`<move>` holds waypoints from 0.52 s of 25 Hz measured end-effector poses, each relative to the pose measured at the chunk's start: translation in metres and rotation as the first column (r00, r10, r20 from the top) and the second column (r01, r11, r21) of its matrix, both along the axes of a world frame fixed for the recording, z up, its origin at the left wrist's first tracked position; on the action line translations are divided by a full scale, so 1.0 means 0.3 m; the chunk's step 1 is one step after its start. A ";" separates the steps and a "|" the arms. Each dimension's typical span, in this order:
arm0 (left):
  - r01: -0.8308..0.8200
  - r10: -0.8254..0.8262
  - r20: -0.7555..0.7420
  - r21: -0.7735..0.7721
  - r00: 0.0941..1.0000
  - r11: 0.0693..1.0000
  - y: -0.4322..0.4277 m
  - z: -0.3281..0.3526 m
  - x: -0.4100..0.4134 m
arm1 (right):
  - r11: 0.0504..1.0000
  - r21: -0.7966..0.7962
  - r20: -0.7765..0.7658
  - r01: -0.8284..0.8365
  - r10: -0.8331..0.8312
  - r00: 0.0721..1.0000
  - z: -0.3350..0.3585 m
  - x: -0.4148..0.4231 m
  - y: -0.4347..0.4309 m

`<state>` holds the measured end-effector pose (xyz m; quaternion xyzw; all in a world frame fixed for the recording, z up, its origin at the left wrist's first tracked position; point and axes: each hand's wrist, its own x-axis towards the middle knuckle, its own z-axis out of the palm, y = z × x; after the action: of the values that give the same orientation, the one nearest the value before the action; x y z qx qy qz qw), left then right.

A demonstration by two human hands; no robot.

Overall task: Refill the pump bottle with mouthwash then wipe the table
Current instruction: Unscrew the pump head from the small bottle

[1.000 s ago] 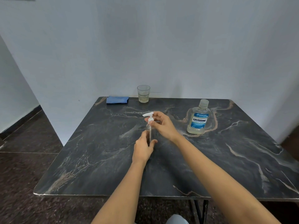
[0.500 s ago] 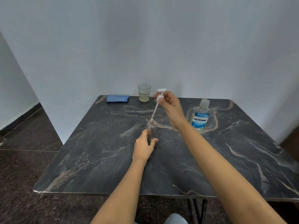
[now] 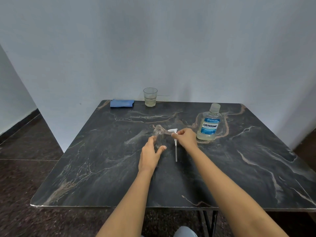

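Cloth (image 3: pixel 121 103), blue and folded, lies at the far edge of the table (image 3: pixel 102 168), well beyond and left of the left hand's grip. Glass (image 3: pixel 150 97), with a little pale liquid in its bottom, stands just right of the cloth, far beyond that same grip.

The left hand (image 3: pixel 150 156) is curled round the lower part of the bottle (image 3: pixel 158 135), thumb on the near right side and fingers on the left. The bottle is clear and stands upright on the table, its open neck rising above the hand.

Just right of that grip, the pump (image 3: pixel 174 139) is out of the bottle. The right hand (image 3: pixel 186 138) pinches its white head between thumb and fingers. Its thin tube runs from the pinch toward the person, and I cannot tell whether the tip touches the table. The two hands are near each other but apart.

Mouthwash (image 3: pixel 209 124), capped, upright and holding pale liquid, stands just beyond and right of the right hand's pinch.
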<state>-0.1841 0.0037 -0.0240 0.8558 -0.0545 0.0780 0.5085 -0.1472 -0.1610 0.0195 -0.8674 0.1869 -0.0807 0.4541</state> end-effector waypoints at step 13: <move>-0.097 0.101 0.020 -0.124 0.995 0.987 0.012 -0.004 -0.011 | 0.992 -0.125 0.413 0.031 0.023 0.911 0.113 -0.088 -0.058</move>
<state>-0.1873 0.0072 -0.0250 0.8233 -0.0136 0.1175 0.5551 -0.1737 -0.1784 0.0535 -0.8578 0.0827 -0.2750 0.4262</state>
